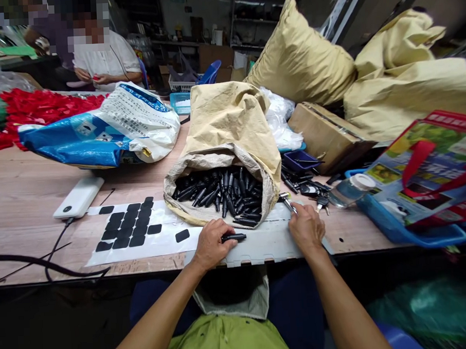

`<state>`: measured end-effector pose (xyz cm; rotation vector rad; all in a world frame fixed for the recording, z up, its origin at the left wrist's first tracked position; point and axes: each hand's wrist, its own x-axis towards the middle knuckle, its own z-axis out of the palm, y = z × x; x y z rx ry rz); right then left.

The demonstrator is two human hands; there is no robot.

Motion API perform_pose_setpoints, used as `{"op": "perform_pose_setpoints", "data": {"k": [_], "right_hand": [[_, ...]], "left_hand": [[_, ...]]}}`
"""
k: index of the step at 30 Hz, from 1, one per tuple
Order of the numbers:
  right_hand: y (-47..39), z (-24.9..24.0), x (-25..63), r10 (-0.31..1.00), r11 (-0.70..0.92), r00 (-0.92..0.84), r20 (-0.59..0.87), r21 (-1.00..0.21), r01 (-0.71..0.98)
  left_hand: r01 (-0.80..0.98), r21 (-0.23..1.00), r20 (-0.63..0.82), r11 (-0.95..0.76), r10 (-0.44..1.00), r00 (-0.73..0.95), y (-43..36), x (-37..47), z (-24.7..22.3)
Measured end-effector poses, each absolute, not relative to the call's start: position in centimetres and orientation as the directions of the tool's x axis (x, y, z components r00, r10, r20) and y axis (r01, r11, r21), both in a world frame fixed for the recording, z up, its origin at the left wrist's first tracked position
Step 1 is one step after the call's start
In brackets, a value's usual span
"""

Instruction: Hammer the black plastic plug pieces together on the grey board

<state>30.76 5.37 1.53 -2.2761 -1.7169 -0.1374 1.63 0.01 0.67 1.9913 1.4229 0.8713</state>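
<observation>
My left hand [215, 243] is closed around a black cylindrical part [236, 237] at the table's front edge. To its right, my right hand [307, 225] grips a small metal tool [289, 203] that points up and to the left. Both hands are over a grey mat [263, 245]. Just behind them, an open beige sack [230, 113] lies on its side with its mouth toward me, and many black parts [229, 190] fill the opening. Left of my left hand, black rounded patches [129, 225] stick to a white sheet [162, 246].
A white power bank [78, 197] with a cable lies at the left, before a blue-and-white bag [111, 128] and red pieces [40, 106]. At the right stand a jar [351, 190], a blue basket [397, 226] and keys [322, 204]. A person [106, 61] sits across the table.
</observation>
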Motion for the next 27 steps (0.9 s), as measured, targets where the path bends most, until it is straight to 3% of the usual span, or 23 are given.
{"op": "perform_pose_setpoints", "data": {"k": [7,16,20,23,25,27], "right_hand": [[6.7,0.5,29.2,0.904,-0.240,0.255,0.342,-0.087,0.967],[6.8,0.6,29.2,0.916,-0.241,0.253,0.311,-0.077,0.968],[6.8,0.5,29.2,0.916,-0.230,0.240,0.321,-0.069,0.971],[6.8,0.5,29.2,0.914,-0.224,0.234,0.332,-0.068,0.972],[6.8,0.4,29.2,0.913,-0.228,0.236,0.334,-0.064,0.972],[6.8,0.5,29.2,0.913,-0.231,0.238,0.331,-0.062,0.971]], "left_hand": [[0.587,0.750,0.186,-0.303,0.950,0.252,-0.1,1.5,0.5],[0.579,0.751,0.203,-0.318,0.945,0.256,-0.9,1.6,1.1],[0.459,0.792,0.199,-0.402,0.881,0.428,-5.4,2.2,1.7],[0.439,0.803,0.076,-0.403,0.800,0.595,-9.0,2.6,0.7],[0.511,0.822,-0.085,-0.254,0.831,0.550,-10.3,2.7,-1.0],[0.609,0.792,-0.273,-0.034,0.873,0.403,-10.7,2.6,-3.3]]}}
